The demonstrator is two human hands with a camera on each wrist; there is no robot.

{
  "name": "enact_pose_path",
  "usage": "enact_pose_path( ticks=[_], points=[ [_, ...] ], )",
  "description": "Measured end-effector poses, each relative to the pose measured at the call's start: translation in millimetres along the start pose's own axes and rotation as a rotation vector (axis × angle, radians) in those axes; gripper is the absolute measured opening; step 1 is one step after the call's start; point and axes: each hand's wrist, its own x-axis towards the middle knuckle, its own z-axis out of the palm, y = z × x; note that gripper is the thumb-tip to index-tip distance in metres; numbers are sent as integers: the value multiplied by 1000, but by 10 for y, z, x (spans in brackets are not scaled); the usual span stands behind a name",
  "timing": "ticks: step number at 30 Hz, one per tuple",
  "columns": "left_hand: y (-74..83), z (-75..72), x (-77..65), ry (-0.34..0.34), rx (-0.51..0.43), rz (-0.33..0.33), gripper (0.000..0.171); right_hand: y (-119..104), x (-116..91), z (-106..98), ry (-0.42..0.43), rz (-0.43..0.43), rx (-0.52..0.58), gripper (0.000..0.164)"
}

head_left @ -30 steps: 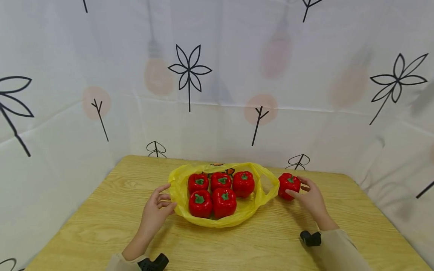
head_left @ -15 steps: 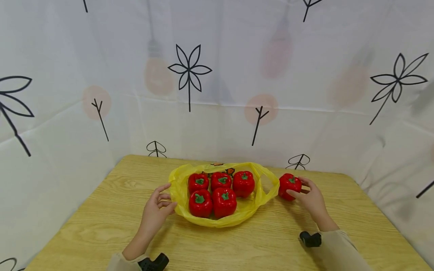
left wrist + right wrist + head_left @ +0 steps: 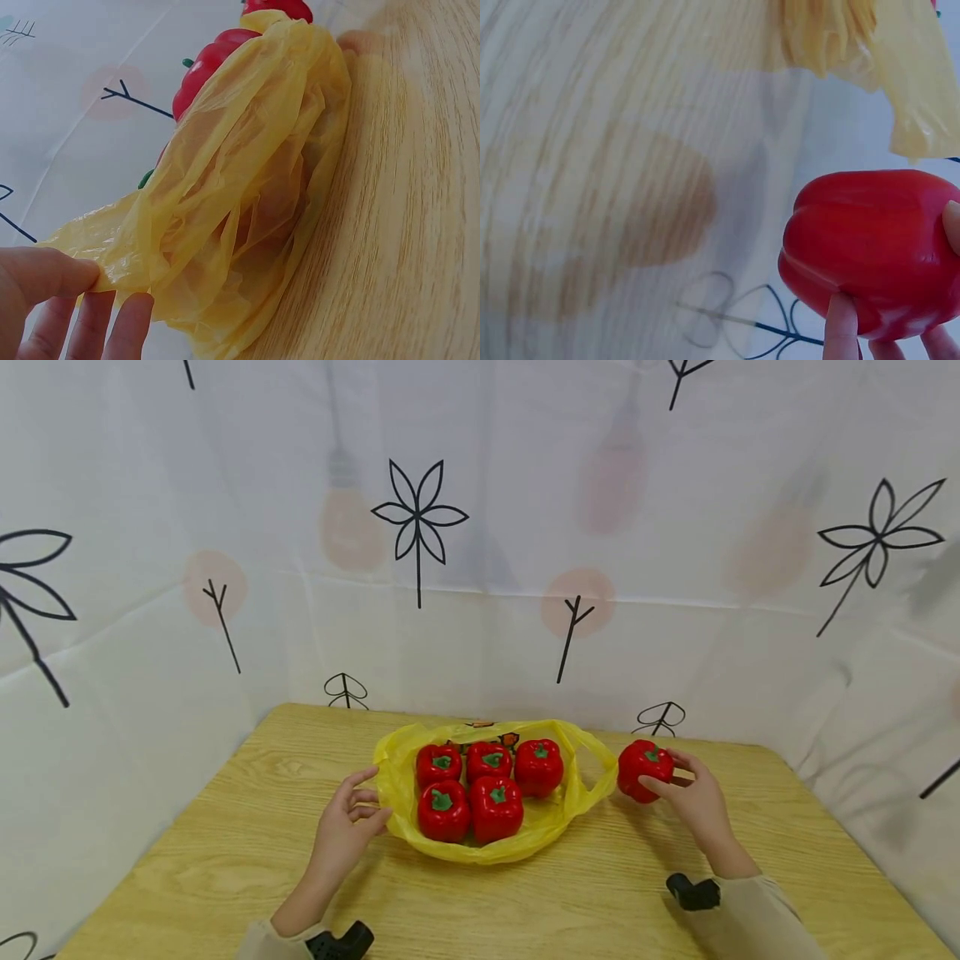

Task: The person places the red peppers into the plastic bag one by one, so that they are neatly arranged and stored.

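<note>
My left hand pinches the left rim of a yellow plastic bag between thumb and fingers; in the left wrist view the thumb presses the thin film. Several red bell peppers with green stems sit inside the spread-open bag. To its right, my right hand grips another red bell pepper, its stem leaning toward the palm. The right wrist view has this bell pepper large, held between thumb and fingers, with a shadow on the wood below.
A light wooden table carries the bag. The bag's looped handle reaches toward the held pepper. Behind and at the sides hangs a white curtain with leaf and twig prints, right at the table's back edge.
My right hand and its bell pepper have shifted slightly right, and the pepper's stem now leans more to the right. The left hand and the bag have stayed in place.
</note>
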Motion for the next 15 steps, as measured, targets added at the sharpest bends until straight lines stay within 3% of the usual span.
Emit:
enact_pose_path(
  ticks=[15],
  points=[
    [0, 0, -6, -3, 14, 5, 57, -211, -84, -130, 52, -64, 23, 79]
  ],
)
